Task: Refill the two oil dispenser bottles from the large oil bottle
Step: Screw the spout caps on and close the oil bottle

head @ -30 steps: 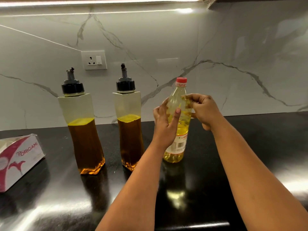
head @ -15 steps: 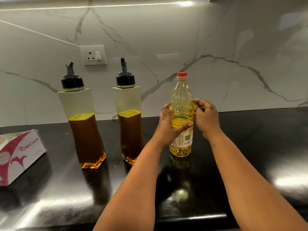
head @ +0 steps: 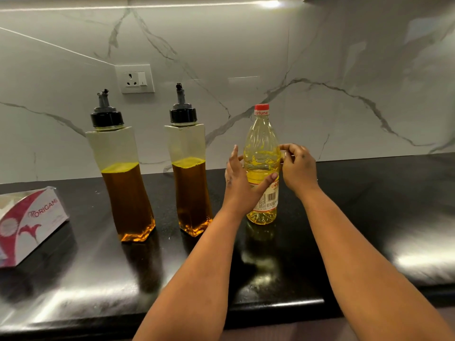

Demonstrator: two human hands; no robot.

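The large oil bottle [head: 261,141], clear with pale yellow oil and a red cap, stands upright on the black counter [head: 369,217]. My left hand [head: 240,185] holds its left side, thumb across the front over the label. My right hand [head: 299,171] has curled fingers against the bottle's right shoulder. Two tall dispenser bottles with black pour-spout caps stand to the left: the left dispenser [head: 123,193] and the right dispenser [head: 190,188]. Each is a little over half full of dark amber oil, and both caps are on.
A white and pink tissue box [head: 29,220] lies at the counter's left end. A wall socket [head: 135,78] sits on the marble backsplash behind the dispensers. The counter's front edge runs just below my forearms.
The large oil bottle went from tilted and lifted to standing upright on the counter. Both hands slid lower on it, and my view shifted slightly.
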